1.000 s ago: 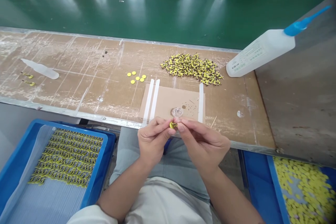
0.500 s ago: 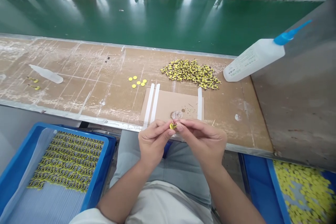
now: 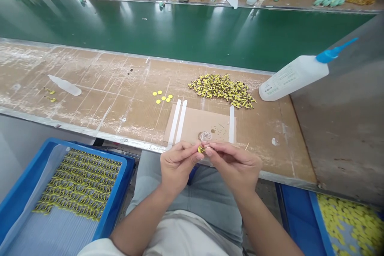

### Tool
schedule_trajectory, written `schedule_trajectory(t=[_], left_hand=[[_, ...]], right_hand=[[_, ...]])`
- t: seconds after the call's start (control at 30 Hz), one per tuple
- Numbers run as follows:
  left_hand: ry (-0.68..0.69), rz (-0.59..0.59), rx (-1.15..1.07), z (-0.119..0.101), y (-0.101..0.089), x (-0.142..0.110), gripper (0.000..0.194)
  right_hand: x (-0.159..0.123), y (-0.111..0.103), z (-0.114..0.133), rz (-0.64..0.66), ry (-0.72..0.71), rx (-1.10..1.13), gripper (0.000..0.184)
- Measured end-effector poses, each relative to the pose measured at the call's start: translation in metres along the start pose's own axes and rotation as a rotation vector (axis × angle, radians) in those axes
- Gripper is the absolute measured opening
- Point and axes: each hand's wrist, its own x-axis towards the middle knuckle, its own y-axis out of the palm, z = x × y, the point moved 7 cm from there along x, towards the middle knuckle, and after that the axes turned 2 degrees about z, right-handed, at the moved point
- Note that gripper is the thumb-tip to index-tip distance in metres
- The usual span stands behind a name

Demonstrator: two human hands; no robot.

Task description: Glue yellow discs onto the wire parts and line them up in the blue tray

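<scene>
View raised, hands (image 3: 176,166) (image 3: 235,166) pinching yellow piece (image 3: 200,149) near bench edge (image 3: 288,180).

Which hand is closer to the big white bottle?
Right. The right hand is left of the bottle, closer to the person; the left hand is farther left.

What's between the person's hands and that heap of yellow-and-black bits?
A small clear container standing on a cardboard sheet, seen in the head view.
</scene>
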Motion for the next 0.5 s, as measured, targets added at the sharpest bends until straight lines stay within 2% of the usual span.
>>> schedule_trajectory(t=[0.23,0.5], left_hand=[[0.045,-0.005,0.024,-0.0048,0.0053,-0.0022,0.021],[0.036,-0.008,0.043,0.0,0.0019,-0.0027,0.021]], right_hand=[[0.0003,-0.0021,0.005,0.002,-0.05,-0.031,0.01],[0.0034,-0.0002,0.0071,0.001,-0.06,-0.034,0.011]])
